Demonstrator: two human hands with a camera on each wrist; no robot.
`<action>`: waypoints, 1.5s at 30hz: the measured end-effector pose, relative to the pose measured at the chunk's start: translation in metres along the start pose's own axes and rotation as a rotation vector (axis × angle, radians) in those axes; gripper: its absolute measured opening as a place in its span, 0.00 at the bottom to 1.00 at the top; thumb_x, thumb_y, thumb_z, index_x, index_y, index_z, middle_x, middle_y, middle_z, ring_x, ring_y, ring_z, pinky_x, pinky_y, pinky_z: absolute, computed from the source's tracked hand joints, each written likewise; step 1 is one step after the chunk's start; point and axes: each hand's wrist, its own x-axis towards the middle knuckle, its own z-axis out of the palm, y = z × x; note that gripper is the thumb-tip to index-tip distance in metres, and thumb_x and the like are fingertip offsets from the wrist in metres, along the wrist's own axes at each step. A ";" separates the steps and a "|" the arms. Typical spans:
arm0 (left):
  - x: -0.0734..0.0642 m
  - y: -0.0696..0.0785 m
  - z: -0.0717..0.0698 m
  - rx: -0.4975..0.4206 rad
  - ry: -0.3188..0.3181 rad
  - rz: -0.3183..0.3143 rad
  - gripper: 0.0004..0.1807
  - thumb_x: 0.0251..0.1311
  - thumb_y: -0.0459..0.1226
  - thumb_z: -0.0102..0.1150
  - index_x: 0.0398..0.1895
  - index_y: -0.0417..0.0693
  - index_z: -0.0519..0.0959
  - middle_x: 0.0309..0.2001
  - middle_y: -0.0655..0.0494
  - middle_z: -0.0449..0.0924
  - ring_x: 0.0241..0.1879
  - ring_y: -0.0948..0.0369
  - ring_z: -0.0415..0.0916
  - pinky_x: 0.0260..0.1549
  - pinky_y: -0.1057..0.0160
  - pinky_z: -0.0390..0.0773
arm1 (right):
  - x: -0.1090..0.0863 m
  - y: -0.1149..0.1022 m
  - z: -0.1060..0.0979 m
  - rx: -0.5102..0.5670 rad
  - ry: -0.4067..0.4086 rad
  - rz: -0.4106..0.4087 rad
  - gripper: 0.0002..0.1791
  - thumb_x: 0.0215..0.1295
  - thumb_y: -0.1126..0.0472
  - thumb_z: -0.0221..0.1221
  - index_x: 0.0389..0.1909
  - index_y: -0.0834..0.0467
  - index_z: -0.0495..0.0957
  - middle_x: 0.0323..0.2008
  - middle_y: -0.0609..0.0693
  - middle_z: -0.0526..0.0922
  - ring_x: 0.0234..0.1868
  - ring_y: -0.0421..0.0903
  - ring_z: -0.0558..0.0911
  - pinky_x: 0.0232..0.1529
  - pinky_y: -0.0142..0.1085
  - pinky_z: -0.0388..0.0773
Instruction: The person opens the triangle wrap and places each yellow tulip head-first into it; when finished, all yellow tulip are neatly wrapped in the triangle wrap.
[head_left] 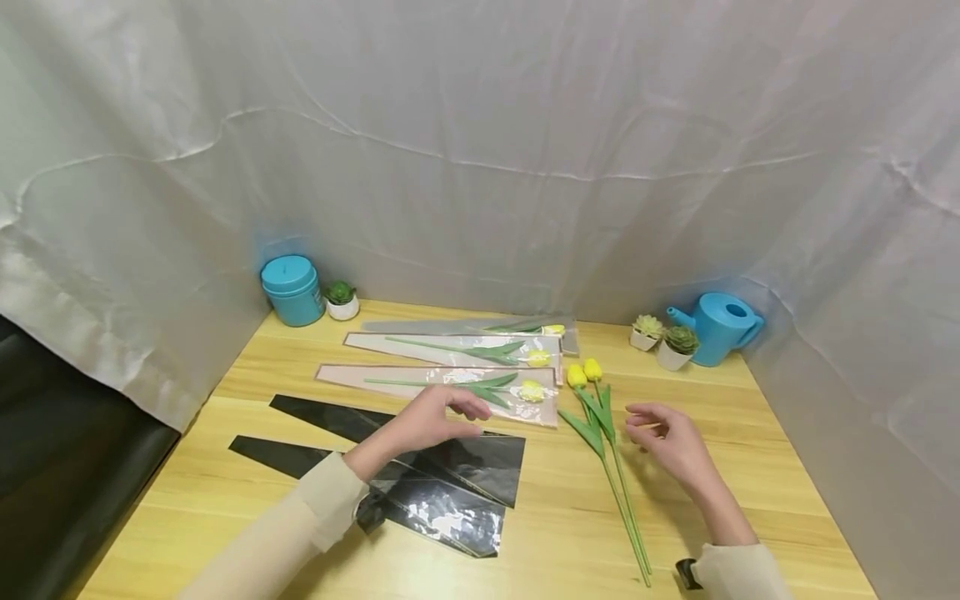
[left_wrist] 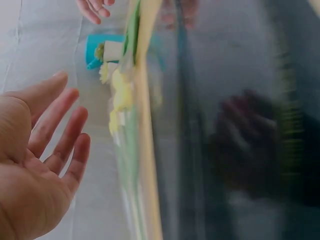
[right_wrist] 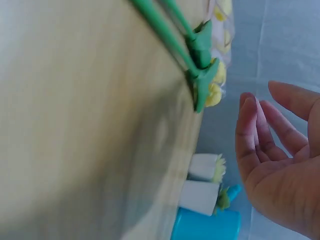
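1. while the two loose tulips (head_left: 606, 417) lie right of centre in the frame, their stems run close together toward the bottom; tangled leaves could make one drag the other.
2. the right hand (head_left: 671, 437), just right of them, is loosely curved, thumb apart from fingertips, holding nothing.
3. the left hand (head_left: 435, 417), near centre, has relaxed fingers spread from the thumb and holds nothing either.
4. beneath it in the frame, two black sleeves (head_left: 465, 462) seem to touch or overlap, i cannot tell which; slick film could slip or cling, so both might shift.
5. above centre, three see-through sleeves (head_left: 427, 375) each hold a tulip; a brushing forearm could skew them.
6. a blue watering can (head_left: 718, 329) stands at right, a blue canister (head_left: 292, 292) at left.
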 end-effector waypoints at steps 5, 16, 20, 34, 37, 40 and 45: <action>-0.017 -0.006 0.009 -0.036 -0.026 -0.031 0.15 0.63 0.38 0.73 0.52 0.48 0.86 0.48 0.55 0.90 0.49 0.57 0.86 0.53 0.54 0.84 | -0.009 0.012 -0.001 0.033 -0.048 0.054 0.23 0.73 0.62 0.63 0.64 0.69 0.76 0.47 0.64 0.87 0.38 0.51 0.88 0.37 0.38 0.87; -0.021 -0.008 0.034 -0.076 -0.111 -0.017 0.22 0.62 0.35 0.73 0.59 0.48 0.82 0.54 0.54 0.87 0.54 0.55 0.84 0.58 0.59 0.82 | -0.011 0.021 0.016 0.112 -0.141 0.203 0.17 0.73 0.64 0.62 0.56 0.71 0.78 0.39 0.59 0.89 0.33 0.48 0.87 0.35 0.38 0.87; -0.018 -0.010 0.042 -0.076 -0.120 -0.017 0.24 0.60 0.33 0.74 0.61 0.49 0.81 0.54 0.55 0.87 0.54 0.57 0.83 0.59 0.60 0.80 | -0.009 0.019 0.019 0.105 -0.139 0.211 0.15 0.72 0.64 0.63 0.53 0.71 0.80 0.36 0.57 0.89 0.32 0.48 0.87 0.34 0.38 0.87; -0.009 -0.022 0.054 -0.119 -0.097 -0.060 0.25 0.53 0.33 0.79 0.56 0.52 0.83 0.51 0.61 0.88 0.52 0.59 0.82 0.53 0.61 0.77 | 0.004 0.013 0.026 0.092 -0.135 0.249 0.15 0.68 0.64 0.67 0.49 0.71 0.80 0.30 0.54 0.87 0.26 0.46 0.85 0.30 0.38 0.85; -0.007 -0.025 0.057 -0.119 -0.089 -0.068 0.25 0.52 0.33 0.80 0.55 0.53 0.84 0.50 0.62 0.89 0.51 0.61 0.82 0.51 0.63 0.77 | 0.006 0.013 0.027 0.102 -0.132 0.257 0.15 0.67 0.65 0.68 0.47 0.71 0.80 0.29 0.54 0.87 0.25 0.46 0.84 0.29 0.39 0.85; -0.005 -0.027 0.059 -0.116 -0.074 -0.071 0.24 0.52 0.33 0.80 0.54 0.53 0.85 0.48 0.63 0.90 0.50 0.64 0.82 0.52 0.63 0.78 | 0.007 0.014 0.028 0.104 -0.125 0.264 0.14 0.66 0.65 0.68 0.45 0.71 0.80 0.27 0.54 0.87 0.24 0.46 0.84 0.28 0.38 0.85; -0.006 -0.026 0.059 -0.129 -0.067 -0.106 0.23 0.52 0.34 0.80 0.53 0.55 0.86 0.46 0.68 0.91 0.60 0.62 0.81 0.67 0.54 0.74 | 0.008 0.014 0.029 0.099 -0.127 0.277 0.12 0.66 0.65 0.68 0.43 0.70 0.80 0.25 0.53 0.86 0.24 0.46 0.84 0.28 0.38 0.84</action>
